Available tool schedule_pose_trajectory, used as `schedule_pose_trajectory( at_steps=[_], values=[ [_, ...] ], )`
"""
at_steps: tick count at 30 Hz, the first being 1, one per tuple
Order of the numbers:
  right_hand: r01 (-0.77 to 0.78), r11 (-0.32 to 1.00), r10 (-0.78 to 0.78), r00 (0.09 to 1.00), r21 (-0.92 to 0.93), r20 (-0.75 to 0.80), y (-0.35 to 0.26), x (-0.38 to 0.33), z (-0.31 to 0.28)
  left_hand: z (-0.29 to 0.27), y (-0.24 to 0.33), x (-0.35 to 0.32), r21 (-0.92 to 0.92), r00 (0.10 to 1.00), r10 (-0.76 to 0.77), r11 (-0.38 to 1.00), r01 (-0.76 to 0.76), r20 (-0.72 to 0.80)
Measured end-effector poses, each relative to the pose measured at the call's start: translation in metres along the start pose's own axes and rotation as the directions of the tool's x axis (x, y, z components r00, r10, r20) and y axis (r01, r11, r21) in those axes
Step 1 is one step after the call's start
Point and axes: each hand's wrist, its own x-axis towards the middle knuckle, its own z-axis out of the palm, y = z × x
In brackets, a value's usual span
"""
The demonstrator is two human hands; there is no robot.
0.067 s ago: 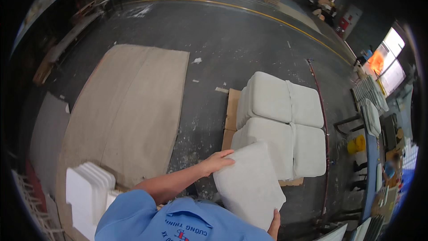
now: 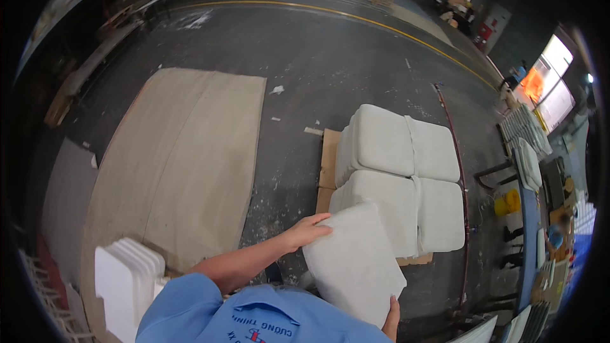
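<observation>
A pale grey-white, cushion-like padded slab (image 2: pixel 356 257) with rounded corners is held at a slant in front of my body. My left hand (image 2: pixel 306 232) grips its upper left corner, thumb and fingers around the edge. On the opposite lower right edge, my right hand (image 2: pixel 392 321) is closed; part of it drops out of the picture. Just beyond and to the right, similar pale slabs stand in several stacks, among them a far left stack (image 2: pixel 384 141) and a near right stack (image 2: pixel 440 216). The held slab overlaps the near left stack (image 2: pixel 384 200) in view.
Flat cardboard (image 2: pixel 328 162) lies under the stacks. A large beige sheet (image 2: pixel 181 159) covers floor to the left, with white notched panels (image 2: pixel 127 279) at its near end. A dark red hose-like line (image 2: pixel 450 121) runs right of the stacks. Workbenches and a co-worker (image 2: pixel 554 238) are farther right.
The view has shifted very slightly. Both hands keep the same hold on the slab, which has barely moved.
</observation>
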Motion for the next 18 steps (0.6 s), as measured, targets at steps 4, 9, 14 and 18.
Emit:
schedule_pose_trajectory(
  at_steps=[4,9,14,18],
  values=[
    [0.081,0.996,-0.078,0.992,0.032,-0.100,-0.023,0.035,0.039,-0.049,0.042,0.020,0.042,0.998,0.014,0.999,-0.011,-0.061],
    [0.108,0.988,-0.077,0.965,0.111,-0.251,-0.060,0.096,0.101,-0.102,0.063,0.074,0.070,0.995,0.045,0.997,-0.039,-0.091],
    [0.185,0.972,-0.117,0.914,0.143,-0.389,-0.093,0.162,0.156,-0.142,0.119,0.182,0.284,0.993,0.065,0.958,-0.034,-0.100],
    [0.167,0.960,-0.053,0.897,0.225,-0.439,-0.146,0.216,0.208,-0.174,0.171,0.276,0.372,0.993,0.094,0.926,-0.058,-0.078]
  ],
)
